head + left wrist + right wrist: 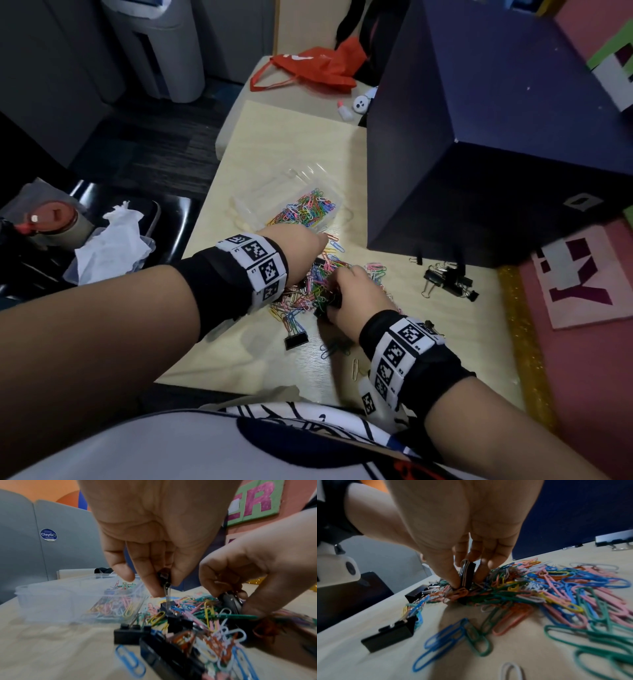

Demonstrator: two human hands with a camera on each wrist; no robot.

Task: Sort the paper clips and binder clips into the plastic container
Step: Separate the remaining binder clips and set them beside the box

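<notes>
While gripped: two binder clips (pixel 165 582).

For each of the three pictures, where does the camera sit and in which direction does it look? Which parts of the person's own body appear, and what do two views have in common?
Head: looks down from above on the table; both forearms, left hand, right hand show.
Left wrist: low, looks along the left hand, which pinches a binder clip, toward the plastic container; the right hand shows too.
Right wrist: low, looks along the right hand, which grips a black binder clip.
Shared: all three show the paper clip pile.
</notes>
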